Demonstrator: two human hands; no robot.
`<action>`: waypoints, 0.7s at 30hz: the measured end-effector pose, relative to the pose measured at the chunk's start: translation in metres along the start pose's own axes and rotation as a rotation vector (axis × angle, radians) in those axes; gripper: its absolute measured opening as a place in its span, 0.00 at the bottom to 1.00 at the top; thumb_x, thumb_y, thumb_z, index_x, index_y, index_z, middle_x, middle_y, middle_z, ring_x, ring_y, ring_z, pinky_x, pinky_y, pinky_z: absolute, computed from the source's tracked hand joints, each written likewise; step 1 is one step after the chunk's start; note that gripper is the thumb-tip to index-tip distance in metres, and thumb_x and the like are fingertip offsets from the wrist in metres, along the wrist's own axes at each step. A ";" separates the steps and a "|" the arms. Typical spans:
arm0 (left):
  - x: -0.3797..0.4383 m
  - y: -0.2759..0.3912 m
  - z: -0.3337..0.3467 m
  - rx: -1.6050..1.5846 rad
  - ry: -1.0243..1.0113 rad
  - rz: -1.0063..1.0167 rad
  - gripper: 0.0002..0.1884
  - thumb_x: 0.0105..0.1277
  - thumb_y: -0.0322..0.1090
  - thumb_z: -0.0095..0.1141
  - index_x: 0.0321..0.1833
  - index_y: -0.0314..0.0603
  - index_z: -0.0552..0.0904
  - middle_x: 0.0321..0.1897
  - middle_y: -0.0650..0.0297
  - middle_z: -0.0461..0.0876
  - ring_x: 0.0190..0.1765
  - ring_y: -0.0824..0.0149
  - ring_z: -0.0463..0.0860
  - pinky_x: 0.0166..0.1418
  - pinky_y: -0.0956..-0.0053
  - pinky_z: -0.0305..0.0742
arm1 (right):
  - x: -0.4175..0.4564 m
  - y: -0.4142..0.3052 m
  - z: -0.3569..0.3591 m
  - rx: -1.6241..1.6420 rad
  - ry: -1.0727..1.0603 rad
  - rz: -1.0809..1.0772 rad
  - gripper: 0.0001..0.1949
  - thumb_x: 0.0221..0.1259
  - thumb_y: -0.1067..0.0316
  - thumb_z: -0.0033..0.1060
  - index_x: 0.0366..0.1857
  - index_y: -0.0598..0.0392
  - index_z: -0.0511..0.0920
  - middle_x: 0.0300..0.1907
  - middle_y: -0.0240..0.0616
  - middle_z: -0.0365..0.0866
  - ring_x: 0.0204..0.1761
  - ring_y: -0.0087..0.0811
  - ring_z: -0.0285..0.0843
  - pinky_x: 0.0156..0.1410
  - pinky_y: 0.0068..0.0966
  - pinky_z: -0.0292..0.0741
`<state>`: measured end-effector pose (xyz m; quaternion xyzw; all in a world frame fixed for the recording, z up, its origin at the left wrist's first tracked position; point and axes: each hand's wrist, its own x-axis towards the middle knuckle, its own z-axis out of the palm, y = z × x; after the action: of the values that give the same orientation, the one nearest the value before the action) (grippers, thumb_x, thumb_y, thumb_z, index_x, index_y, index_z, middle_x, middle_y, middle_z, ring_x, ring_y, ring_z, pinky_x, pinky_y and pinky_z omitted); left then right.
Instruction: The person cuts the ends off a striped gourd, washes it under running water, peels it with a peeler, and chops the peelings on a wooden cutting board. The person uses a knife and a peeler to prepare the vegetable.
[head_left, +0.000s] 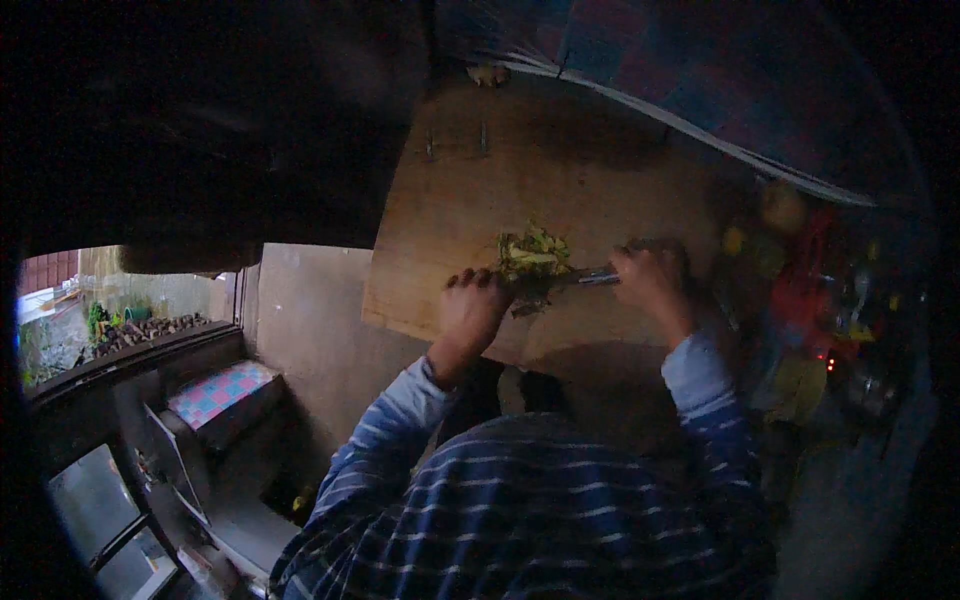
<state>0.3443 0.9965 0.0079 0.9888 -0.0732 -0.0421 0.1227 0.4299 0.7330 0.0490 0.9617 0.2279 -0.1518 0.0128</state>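
Observation:
On a wooden table (420, 255) before me lies a small heap of chopped yellow-green leafy vegetable (536, 251). My right hand (652, 274) grips what looks like a knife (596, 278), its metal showing just left of the fist. The tool runs leftward along the near side of the heap, dark and blurred towards its far end. My left hand (474, 304) has its fingers curled by that end, at the heap's lower left. Whether it grips the blade's tip or some of the greens cannot be made out. Darker scraps (531, 307) lie just below the tool.
A pale object (489, 75) rests at the table's far edge. Dim, blurred items, one of them red (802, 300), crowd the right side. A checkered ledge (223, 393) and a window (127, 307) are at the left. The room is dark.

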 end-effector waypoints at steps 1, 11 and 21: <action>0.003 -0.002 -0.009 -0.020 -0.016 -0.014 0.10 0.59 0.41 0.58 0.36 0.42 0.83 0.36 0.59 0.84 0.44 0.55 0.83 0.45 0.60 0.77 | -0.004 -0.007 -0.010 -0.053 -0.037 0.001 0.12 0.47 0.64 0.67 0.35 0.51 0.77 0.33 0.43 0.84 0.39 0.48 0.83 0.45 0.50 0.75; 0.013 -0.002 -0.003 0.070 0.080 0.022 0.09 0.61 0.39 0.57 0.37 0.43 0.83 0.37 0.57 0.84 0.45 0.55 0.82 0.47 0.59 0.76 | -0.002 -0.002 0.031 0.103 0.051 0.052 0.12 0.49 0.63 0.66 0.38 0.50 0.78 0.34 0.42 0.84 0.37 0.48 0.83 0.44 0.48 0.76; 0.030 -0.017 -0.009 0.071 0.077 0.079 0.13 0.60 0.37 0.57 0.47 0.42 0.81 0.38 0.56 0.83 0.45 0.54 0.82 0.47 0.60 0.76 | 0.018 -0.006 0.010 0.078 0.028 0.029 0.20 0.48 0.61 0.70 0.45 0.51 0.77 0.37 0.46 0.83 0.42 0.49 0.83 0.40 0.51 0.75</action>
<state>0.3766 1.0103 0.0101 0.9898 -0.1089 0.0035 0.0919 0.4400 0.7451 0.0339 0.9668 0.2078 -0.1467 -0.0256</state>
